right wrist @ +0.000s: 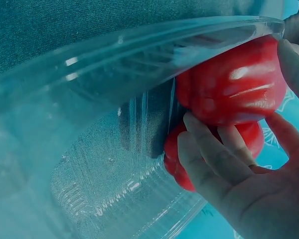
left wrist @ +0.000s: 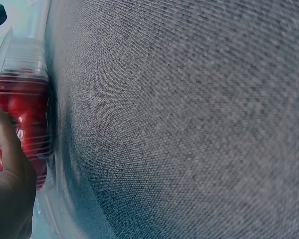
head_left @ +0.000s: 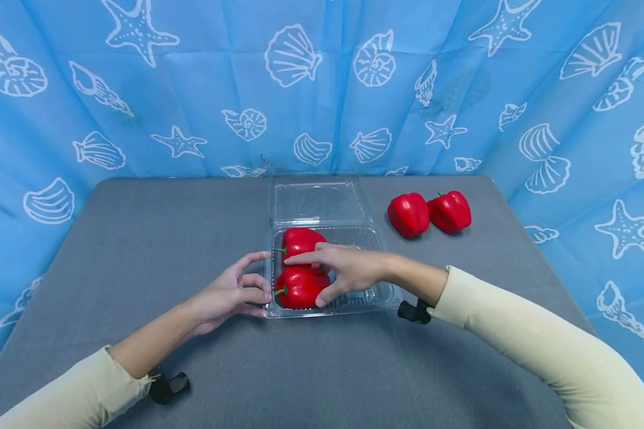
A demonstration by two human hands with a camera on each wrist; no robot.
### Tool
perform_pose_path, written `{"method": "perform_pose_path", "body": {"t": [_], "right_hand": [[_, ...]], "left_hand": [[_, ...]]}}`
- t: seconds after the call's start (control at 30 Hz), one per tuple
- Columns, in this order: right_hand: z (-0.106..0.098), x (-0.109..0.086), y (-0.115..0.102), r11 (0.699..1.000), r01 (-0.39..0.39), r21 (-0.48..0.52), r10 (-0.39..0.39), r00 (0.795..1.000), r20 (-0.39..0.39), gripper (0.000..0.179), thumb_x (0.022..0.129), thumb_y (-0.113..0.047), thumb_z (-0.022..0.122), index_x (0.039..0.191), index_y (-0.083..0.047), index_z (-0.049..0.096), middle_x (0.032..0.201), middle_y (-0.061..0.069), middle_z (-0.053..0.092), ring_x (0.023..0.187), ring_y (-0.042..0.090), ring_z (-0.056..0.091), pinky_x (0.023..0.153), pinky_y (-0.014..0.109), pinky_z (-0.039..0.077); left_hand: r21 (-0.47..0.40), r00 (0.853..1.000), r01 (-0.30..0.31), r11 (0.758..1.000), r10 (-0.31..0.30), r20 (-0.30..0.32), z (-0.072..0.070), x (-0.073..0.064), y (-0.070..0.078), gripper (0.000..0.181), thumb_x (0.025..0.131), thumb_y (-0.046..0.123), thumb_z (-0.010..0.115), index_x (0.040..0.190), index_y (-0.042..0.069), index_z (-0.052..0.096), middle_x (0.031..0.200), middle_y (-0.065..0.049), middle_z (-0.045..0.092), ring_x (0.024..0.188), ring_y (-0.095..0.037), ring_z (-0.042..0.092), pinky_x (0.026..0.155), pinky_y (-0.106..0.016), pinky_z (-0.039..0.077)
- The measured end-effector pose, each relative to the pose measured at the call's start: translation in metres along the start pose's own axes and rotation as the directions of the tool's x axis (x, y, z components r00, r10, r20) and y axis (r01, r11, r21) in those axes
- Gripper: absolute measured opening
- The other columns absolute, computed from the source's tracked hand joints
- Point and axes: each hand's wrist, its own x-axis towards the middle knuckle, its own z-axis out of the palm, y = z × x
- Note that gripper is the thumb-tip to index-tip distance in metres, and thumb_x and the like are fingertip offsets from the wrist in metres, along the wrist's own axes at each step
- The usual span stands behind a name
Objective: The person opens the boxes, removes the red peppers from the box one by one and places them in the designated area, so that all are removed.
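A clear hinged plastic container [head_left: 384, 253] lies with its lid folded back, away from me. In its left part, two red bell peppers sit one behind the other: a near pepper [head_left: 302, 288] and a far pepper [head_left: 303, 238], green stems to the left. My right hand [head_left: 354, 266] holds the near pepper; in the right wrist view its thumb rests on the pepper [right wrist: 234, 82] and its fingers reach in between the two. My left hand [head_left: 228, 295] holds the container's left rim; in the left wrist view, ribbed wall [left wrist: 27, 59] shows beside it.
Two more red bell peppers, one at left [head_left: 409, 215] and one at right [head_left: 450, 212], lie side by side at the back right of the grey table [head_left: 166, 238]. The open lid [head_left: 318, 201] lies toward the back edge. Behind hangs a blue shell-print curtain [head_left: 204, 77].
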Motion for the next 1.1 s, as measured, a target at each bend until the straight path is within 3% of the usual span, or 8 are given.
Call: {"method": "perform_pose_path", "body": {"t": [0.53, 1.1], "right_hand": [[0.0063, 0.0059, -0.0036, 0.987, -0.065, -0.149, 0.057, 0.997, -0.06, 0.08, 0.078, -0.016, 0.084, 0.148, -0.025, 0.046, 0.139, 0.005, 0.046, 0.127, 0.022, 0.041, 0.094, 0.039, 0.049], [0.0095, 0.0057, -0.0047, 0.975, -0.115, -0.19, 0.102, 0.992, -0.08, 0.082, 0.076, -0.018, 0.085, 0.147, -0.028, 0.045, 0.134, 0.001, 0.048, 0.124, 0.019, 0.043, 0.091, 0.036, 0.05]], "left_hand": [[-0.002, 1.0, 0.009, 1.0, -0.009, -0.009, 0.0009, 0.0002, -0.0001, 0.077, 0.093, 0.006, 0.064, 0.155, 0.016, 0.019, 0.102, -0.008, 0.063, 0.092, -0.023, 0.065, 0.084, -0.041, 0.057], [0.002, 1.0, 0.01, 1.0, -0.01, -0.011, 0.002, -0.0007, -0.0006, 0.077, 0.093, 0.006, 0.065, 0.154, 0.017, 0.02, 0.102, -0.008, 0.062, 0.091, -0.023, 0.065, 0.083, -0.04, 0.057]]}}
